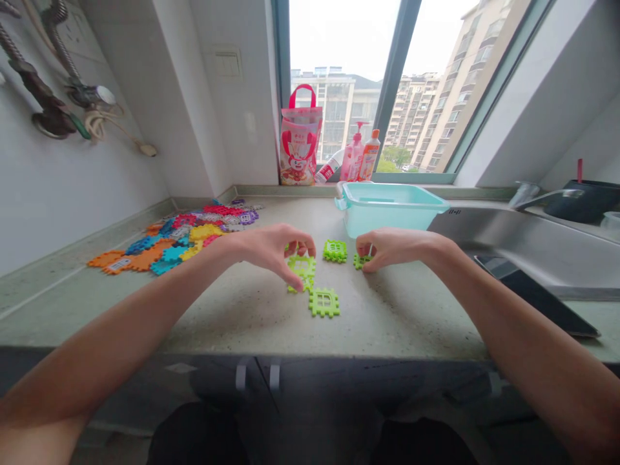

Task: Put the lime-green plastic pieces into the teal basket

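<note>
Several lime-green interlocking window tiles with notched edges lie in the middle of the counter. My left hand curls over a green tile, fingers at its far edge and thumb at the near one. Partly under that tile is another green piece, mostly hidden. Nearer to me a single green tile lies flat. A small stack of green tiles stands between my hands. On the right, my right hand pinches a green tile at the counter surface; its fingers hide part of it.
A pile of multicoloured notched pieces spreads at the left. Behind my right hand stands a turquoise plastic basin, beside the steel sink. A dark flat slab rests at the sink's edge. A bag and bottles line the windowsill.
</note>
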`<state>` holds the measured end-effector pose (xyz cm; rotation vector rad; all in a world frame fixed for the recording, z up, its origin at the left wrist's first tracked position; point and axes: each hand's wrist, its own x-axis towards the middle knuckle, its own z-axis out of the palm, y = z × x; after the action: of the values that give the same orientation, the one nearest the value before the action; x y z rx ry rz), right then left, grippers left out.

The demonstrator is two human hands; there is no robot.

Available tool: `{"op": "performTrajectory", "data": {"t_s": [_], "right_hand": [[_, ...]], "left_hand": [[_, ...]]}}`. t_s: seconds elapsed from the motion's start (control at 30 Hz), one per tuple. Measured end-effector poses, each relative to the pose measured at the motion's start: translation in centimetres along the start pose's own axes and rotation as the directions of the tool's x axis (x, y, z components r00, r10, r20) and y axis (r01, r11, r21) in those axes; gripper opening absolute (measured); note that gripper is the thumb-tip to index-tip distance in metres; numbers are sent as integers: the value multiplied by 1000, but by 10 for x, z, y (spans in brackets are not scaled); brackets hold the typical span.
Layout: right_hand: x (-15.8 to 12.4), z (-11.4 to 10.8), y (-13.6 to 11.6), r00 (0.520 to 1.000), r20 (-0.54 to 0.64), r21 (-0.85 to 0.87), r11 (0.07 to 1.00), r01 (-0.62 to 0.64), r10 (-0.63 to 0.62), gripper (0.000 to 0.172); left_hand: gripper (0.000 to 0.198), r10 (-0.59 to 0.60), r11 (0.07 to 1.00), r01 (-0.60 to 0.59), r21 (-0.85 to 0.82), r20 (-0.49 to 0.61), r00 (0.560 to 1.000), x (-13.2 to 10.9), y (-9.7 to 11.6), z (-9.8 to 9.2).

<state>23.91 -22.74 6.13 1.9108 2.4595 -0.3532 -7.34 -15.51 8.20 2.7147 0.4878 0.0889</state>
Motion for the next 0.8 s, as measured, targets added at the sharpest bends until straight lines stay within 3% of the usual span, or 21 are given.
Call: {"op": "performTrajectory", "data": {"t_s": [0.03,0.1,0.2,0.37,0.53,0.6,0.7,0.8], "right_hand": [[-1,-2,4,1000,-2,38,999,27,-27,26],[-3,-6,10,993,-43,131,985,112,-107,25],[-1,-9,9,955,-218,234,939,251,-201,28],[15,8,-6,852,-484,123,948,294,-201,30],[29,24,-9,776,-591,77,942,326,-220,35],[30,26,-7,777,-588,85,937,338,-226,36],[29,26,-5,824,-492,60,934,353,-280,31],[25,21,-8,805,-492,20,921,390,-330,27]], "left_hand": [[63,1,1000,-1,1,-134,991,1,-9,-3],[60,-13,1000,22,21,-381,924,3,-30,-7],[62,-73,995,101,22,-546,834,6,-60,-6],[63,-189,980,190,-56,-554,811,17,-82,9],[64,-233,970,239,-55,-503,832,24,-87,16],[65,-242,968,246,-51,-453,858,24,-90,15],[71,-247,968,243,-60,-391,887,20,-89,11],[71,-178,978,208,13,-465,867,15,-80,6]]}}
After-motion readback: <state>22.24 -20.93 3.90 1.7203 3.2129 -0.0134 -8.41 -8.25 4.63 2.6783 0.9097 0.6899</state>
